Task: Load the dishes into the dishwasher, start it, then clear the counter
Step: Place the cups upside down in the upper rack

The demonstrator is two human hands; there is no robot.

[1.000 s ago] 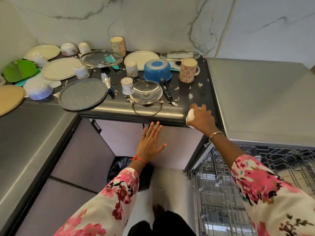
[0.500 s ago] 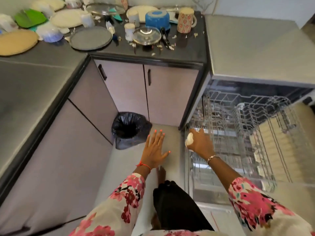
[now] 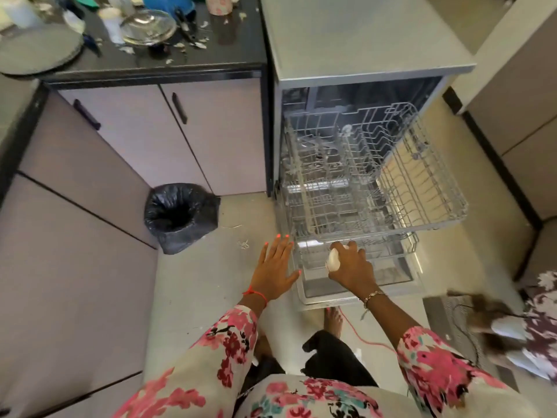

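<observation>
My right hand [image 3: 351,268] is closed around a small white cup [image 3: 333,259], held over the front left corner of the dishwasher's lower rack [image 3: 388,251]. The upper rack [image 3: 422,188] is pulled out above it and looks empty. The dishwasher [image 3: 355,40] stands open with its door down. My left hand [image 3: 275,268] hovers with fingers spread, just left of the door's edge, holding nothing. On the dark counter [image 3: 211,60] at the top left lie a glass lid [image 3: 147,27], a grey plate [image 3: 36,51], a blue pot [image 3: 167,3] and cups.
A bin lined with a black bag [image 3: 180,215] stands on the floor by the cabinet doors [image 3: 168,131]. Food scraps litter the counter. An orange cable [image 3: 361,336] runs across the floor by my feet. A blurred person [image 3: 527,321] is at the right edge.
My right hand carried the white cup from the counter's edge down to the lower rack. My view tilted down and right, and my left hand dropped along with it.
</observation>
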